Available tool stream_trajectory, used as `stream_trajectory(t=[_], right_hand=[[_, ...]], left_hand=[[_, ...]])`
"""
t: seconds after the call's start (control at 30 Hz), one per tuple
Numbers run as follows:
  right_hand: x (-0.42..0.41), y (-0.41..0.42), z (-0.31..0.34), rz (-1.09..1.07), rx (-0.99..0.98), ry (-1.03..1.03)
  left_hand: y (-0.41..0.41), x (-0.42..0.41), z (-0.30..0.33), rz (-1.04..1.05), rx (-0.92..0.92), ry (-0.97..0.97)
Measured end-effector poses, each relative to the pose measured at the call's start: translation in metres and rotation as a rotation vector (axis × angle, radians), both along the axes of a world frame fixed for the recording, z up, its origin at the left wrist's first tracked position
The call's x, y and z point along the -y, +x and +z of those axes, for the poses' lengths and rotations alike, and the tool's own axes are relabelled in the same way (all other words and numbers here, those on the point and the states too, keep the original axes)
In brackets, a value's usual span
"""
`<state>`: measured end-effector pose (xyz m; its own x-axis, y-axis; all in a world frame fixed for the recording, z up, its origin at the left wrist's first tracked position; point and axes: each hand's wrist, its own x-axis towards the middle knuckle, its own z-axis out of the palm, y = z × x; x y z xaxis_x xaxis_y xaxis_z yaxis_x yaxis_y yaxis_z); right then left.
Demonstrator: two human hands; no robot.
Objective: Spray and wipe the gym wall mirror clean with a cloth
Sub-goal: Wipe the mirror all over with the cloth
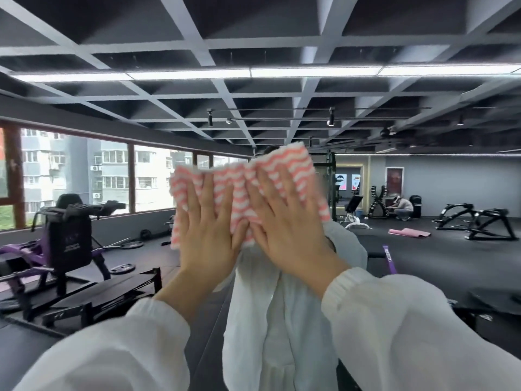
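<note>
A pink-and-white wavy-striped cloth (239,179) is spread flat against the wall mirror (423,249) straight ahead of me. My left hand (207,227) presses on the cloth's left half with straight, spread fingers. My right hand (284,221) presses its right half the same way, palm flat. Both arms wear white sleeves. Behind the cloth the mirror reflects my white-clothed body (282,320); the cloth hides the head. No spray bottle is in view.
The mirror reflects the gym: a purple and black machine (64,238) at left, windows (84,176) behind it, a pink mat (408,233), black machines (476,222) and a crouching person (403,208) at right. A dark bench (107,292) stands at lower left.
</note>
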<state>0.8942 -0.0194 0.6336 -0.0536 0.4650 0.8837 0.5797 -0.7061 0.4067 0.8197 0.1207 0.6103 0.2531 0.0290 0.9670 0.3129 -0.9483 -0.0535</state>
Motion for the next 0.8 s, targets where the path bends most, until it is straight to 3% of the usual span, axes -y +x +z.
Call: stream_trajectory(t=[0.23,0.47,0.67,0.8], right_hand=[[0.078,0.037,0.008,-0.119,-0.112,0.197],[0.140,0.064,-0.050,-0.227,-0.260,0.358],[0.161,0.060,-0.123,-0.198,-0.361,0.365],[0.161,0.060,-0.117,-0.215,-0.439,0.332]], left_hand=[[0.047,0.077,0.038,-0.079,0.011,0.161],[0.086,0.149,0.005,-0.145,-0.108,0.303],[0.088,0.171,-0.047,-0.118,-0.272,0.464],[0.083,0.158,-0.029,-0.139,-0.260,0.613]])
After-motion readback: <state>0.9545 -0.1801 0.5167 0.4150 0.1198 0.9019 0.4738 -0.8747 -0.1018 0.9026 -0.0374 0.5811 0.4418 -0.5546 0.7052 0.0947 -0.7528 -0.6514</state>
